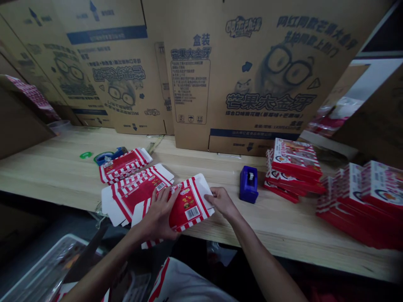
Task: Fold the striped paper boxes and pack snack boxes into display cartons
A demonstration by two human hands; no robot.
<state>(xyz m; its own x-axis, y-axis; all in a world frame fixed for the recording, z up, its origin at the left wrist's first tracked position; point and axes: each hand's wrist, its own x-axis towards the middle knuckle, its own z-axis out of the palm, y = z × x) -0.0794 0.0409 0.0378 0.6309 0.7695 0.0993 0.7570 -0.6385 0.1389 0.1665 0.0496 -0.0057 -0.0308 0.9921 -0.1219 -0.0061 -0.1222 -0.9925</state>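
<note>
Along the wooden bench (283, 226), the left hand (159, 214) holds a flat red-and-white carton blank (189, 207) with spread fingers while the right hand (222, 201) grips its edge, so a careless pull could crease the thin card or snag the neighbouring blank (137, 195).

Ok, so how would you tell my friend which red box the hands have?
Find the big brown cardboard boxes standing along the back of the light wooden table. In front of them, three flat red-and-white cartons lie in a row. The nearest carton is the one you want: it has a white barcode, and the left hand and right hand are on it.
</note>
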